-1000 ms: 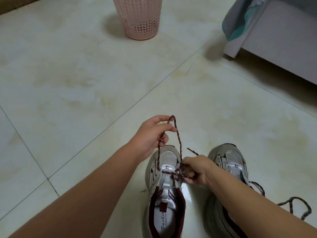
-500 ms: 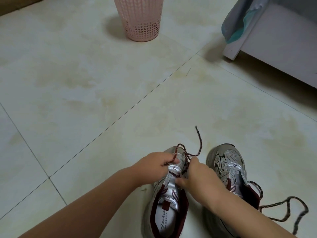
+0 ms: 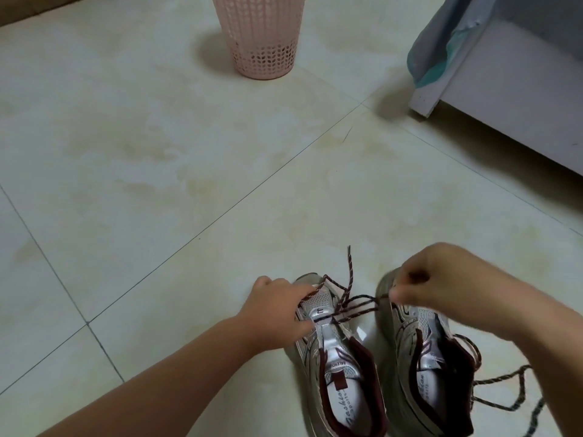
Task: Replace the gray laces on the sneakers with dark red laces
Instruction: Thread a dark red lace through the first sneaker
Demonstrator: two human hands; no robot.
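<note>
Two silver-grey sneakers with dark red lining stand side by side on the tiled floor. A dark red speckled lace [image 3: 353, 305] crosses the low eyelets of the left sneaker [image 3: 337, 357]. My left hand [image 3: 277, 310] rests on that shoe's left side, fingers on the lace near the toe. Above the toe of the right sneaker [image 3: 422, 367], my right hand [image 3: 441, 285] pinches the lace's other strand and holds it taut to the right. One loose lace end points up between my hands. A second dark lace [image 3: 504, 392] trails loose from the right sneaker.
A pink perforated basket [image 3: 258, 36] stands at the top centre. A white furniture base [image 3: 504, 89] with grey-green cloth [image 3: 441, 48] hanging over it fills the top right. Beige floor tiles [image 3: 157, 152] surround the shoes.
My right hand has moved from the left sneaker's tongue out to the right, drawing the lace strand taut. My left hand has stayed low on the shoe's left side.
</note>
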